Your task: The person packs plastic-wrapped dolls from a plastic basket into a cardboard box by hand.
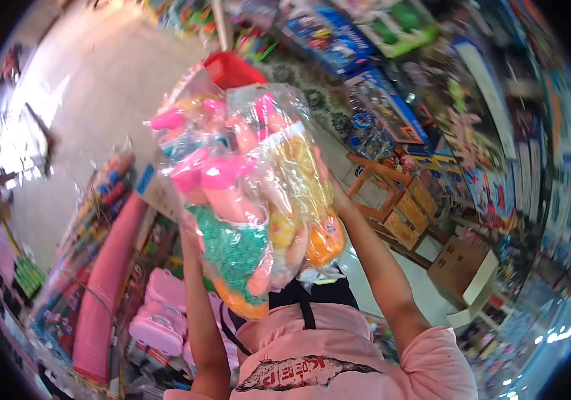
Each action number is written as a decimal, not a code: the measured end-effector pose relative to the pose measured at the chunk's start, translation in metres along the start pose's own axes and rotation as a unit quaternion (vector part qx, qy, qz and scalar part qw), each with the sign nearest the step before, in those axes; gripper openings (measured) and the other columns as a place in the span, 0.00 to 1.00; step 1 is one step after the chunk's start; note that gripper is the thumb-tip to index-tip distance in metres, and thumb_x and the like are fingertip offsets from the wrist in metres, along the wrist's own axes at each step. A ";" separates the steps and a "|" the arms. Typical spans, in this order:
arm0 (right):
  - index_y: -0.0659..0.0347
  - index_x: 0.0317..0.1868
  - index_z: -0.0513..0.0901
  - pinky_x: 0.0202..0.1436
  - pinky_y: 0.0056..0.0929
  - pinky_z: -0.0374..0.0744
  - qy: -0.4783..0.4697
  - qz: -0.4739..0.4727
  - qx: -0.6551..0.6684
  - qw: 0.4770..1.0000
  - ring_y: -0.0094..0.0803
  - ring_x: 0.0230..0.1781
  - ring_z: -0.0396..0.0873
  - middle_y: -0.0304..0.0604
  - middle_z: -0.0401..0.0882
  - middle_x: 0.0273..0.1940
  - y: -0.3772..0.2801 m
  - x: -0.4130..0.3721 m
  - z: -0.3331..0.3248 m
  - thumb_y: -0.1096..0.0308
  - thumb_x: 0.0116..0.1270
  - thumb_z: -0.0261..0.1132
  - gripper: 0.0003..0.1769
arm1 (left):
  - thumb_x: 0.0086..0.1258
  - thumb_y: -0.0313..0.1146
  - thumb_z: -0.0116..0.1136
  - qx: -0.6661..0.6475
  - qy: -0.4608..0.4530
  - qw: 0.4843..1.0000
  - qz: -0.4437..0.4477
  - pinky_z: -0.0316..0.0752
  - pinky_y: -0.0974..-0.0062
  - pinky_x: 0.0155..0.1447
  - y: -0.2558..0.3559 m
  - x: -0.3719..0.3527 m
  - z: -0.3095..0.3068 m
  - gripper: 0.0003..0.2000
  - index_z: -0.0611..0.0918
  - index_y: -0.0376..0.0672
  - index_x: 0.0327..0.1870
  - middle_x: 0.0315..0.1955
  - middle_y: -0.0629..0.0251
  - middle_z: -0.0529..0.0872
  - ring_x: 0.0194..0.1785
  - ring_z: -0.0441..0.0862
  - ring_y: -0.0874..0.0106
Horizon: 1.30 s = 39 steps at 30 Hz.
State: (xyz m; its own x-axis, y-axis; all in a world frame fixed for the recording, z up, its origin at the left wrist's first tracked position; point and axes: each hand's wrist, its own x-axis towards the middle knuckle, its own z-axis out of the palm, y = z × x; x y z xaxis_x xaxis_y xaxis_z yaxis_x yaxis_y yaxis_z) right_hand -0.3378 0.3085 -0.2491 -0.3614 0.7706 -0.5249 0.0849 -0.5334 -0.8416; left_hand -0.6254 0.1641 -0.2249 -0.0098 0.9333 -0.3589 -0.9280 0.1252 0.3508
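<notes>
A bundle of clear plastic bags [252, 173] is held up in front of my chest. Inside are what look like dolls with bright pink tops, a green sequined part [232, 243], a gold glittery part [302, 170] and orange ends [324, 240]. My right hand [323, 170] grips the bundle along its right edge, fingers mostly behind the plastic. On the other side, my left forearm [199, 287] runs up under the bags, which cover the left hand; the bundle is held between both arms.
Boxed toys [389, 100] crowd the right side. A wooden stool-like frame [379, 187] and an open cardboard box [462, 270] stand to the right. Pink cases [159, 323], a pink roll [109, 293] and bagged goods lie left. A red container [232, 70] is beyond the bundle.
</notes>
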 end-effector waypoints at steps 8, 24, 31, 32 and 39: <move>0.62 0.75 0.61 0.69 0.31 0.69 0.129 -0.029 0.238 0.962 0.31 0.65 0.71 0.43 0.71 0.66 -0.003 -0.146 -0.185 0.48 0.76 0.51 0.36 | 0.75 0.68 0.31 0.039 -0.144 0.981 -0.125 0.56 0.65 0.76 -0.126 0.031 0.107 0.42 0.60 0.40 0.76 0.72 0.59 0.65 0.74 0.62 0.64; 0.62 0.63 0.76 0.61 0.33 0.77 0.337 -0.113 0.300 0.885 0.32 0.54 0.79 0.45 0.81 0.53 0.062 -0.390 -0.380 0.51 0.75 0.55 0.26 | 0.76 0.64 0.39 0.599 -0.237 0.736 -0.209 0.65 0.63 0.68 -0.416 0.060 0.222 0.40 0.60 0.33 0.72 0.64 0.46 0.69 0.61 0.70 0.56; 0.62 0.62 0.77 0.59 0.32 0.77 0.440 -0.152 0.152 0.872 0.31 0.51 0.79 0.44 0.81 0.51 0.072 -0.423 -0.382 0.52 0.75 0.55 0.25 | 0.71 0.53 0.54 0.758 -0.278 0.590 0.000 0.58 0.48 0.68 -0.486 0.034 0.229 0.41 0.53 0.30 0.73 0.59 0.31 0.66 0.61 0.63 0.39; 0.62 0.62 0.77 0.58 0.32 0.77 0.454 -0.161 0.135 0.866 0.31 0.51 0.79 0.44 0.81 0.51 0.068 -0.422 -0.393 0.52 0.75 0.55 0.25 | 0.70 0.54 0.55 0.769 -0.255 0.586 -0.016 0.57 0.48 0.68 -0.493 0.037 0.227 0.42 0.53 0.30 0.72 0.59 0.30 0.66 0.61 0.63 0.38; 0.62 0.61 0.77 0.56 0.30 0.77 0.545 -0.196 0.033 0.815 0.30 0.49 0.79 0.43 0.82 0.50 0.073 -0.439 -0.435 0.53 0.75 0.56 0.24 | 0.73 0.51 0.51 0.736 -0.324 0.584 -0.112 0.60 0.53 0.66 -0.482 0.093 0.208 0.32 0.65 0.30 0.65 0.56 0.41 0.72 0.58 0.68 0.47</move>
State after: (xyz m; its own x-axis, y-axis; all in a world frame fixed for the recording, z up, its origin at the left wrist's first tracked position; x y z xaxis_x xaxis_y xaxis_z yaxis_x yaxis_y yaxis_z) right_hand 0.2312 0.0829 -0.1355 0.6934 0.7188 -0.0501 0.0976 -0.1626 -0.9819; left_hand -0.1013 0.2607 -0.2479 0.6360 0.7100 -0.3025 0.4501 -0.0228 0.8927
